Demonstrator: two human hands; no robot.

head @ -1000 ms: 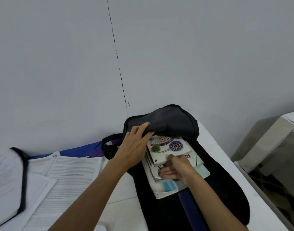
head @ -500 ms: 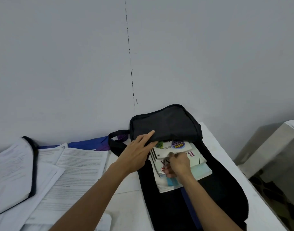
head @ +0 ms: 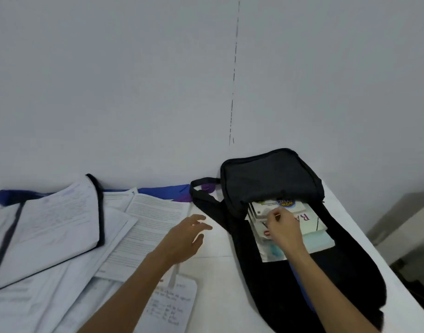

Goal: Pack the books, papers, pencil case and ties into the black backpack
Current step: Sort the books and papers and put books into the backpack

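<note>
The black backpack [head: 273, 181] lies open on the white table [head: 215, 246], its flap folded over the far end. A stack of books [head: 312, 222] sits in its mouth, part under the flap. My right hand [head: 282, 228] rests on the stack, fingers curled and pinching the edge of the top book. My left hand [head: 185, 236] hovers open over the table, left of the bag, holding nothing. Loose printed papers [head: 148, 234] and a black-edged bound sheaf [head: 55, 227] lie spread to the left. A blue and purple tie [head: 165, 192] runs along the wall behind them.
A handwritten note sheet [head: 175, 306] lies near the front edge under my left forearm. The bag's strap loop [head: 201, 188] sticks out to the left. Right of the table stands a pale block or cabinet [head: 403, 227], with floor below. The wall rises directly behind the table.
My left hand has let go of the backpack flap and moved left over the table. The books have slid further under the flap. The view has swung left.
</note>
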